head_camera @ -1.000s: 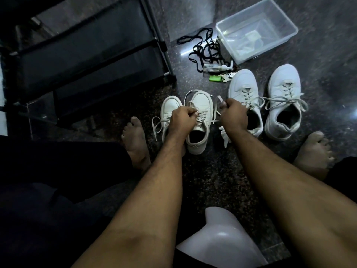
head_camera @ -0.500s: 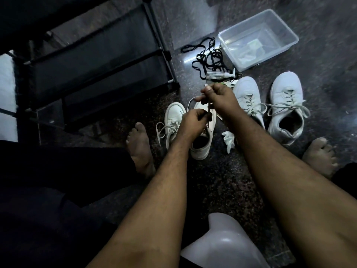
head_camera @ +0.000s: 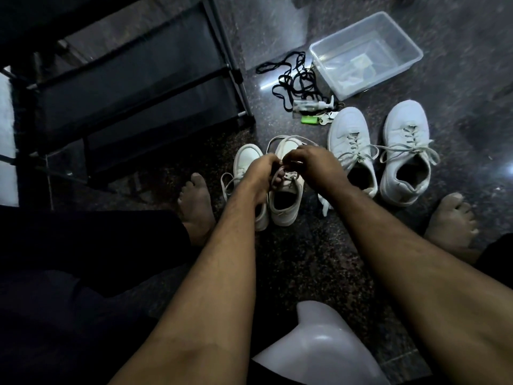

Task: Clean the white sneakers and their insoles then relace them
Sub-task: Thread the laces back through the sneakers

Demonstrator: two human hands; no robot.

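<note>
Left hand: my left hand (head_camera: 259, 173) sits over the tongue of the small sneaker (head_camera: 286, 190), fingers curled and seemingly pinching its lace (head_camera: 288, 138); the pinch itself is hidden.
Right hand: my right hand (head_camera: 313, 165) meets it fingertip to fingertip, fingers bent inward on the same lace, so I can feed it through an eyelet.
Sneaker in work: directly under my fingertips, opening toward me, so the eyelets face up.
Its mate: the other small sneaker (head_camera: 245, 162) stands touching it, just left of my left hand, laces loose.
Larger pair (head_camera: 377, 151): right of my right hand, already laced.
Beyond my fingers: black laces (head_camera: 291, 76), clear plastic tub (head_camera: 366, 54).
Stage: relacing, I judge, nearly finished.
</note>
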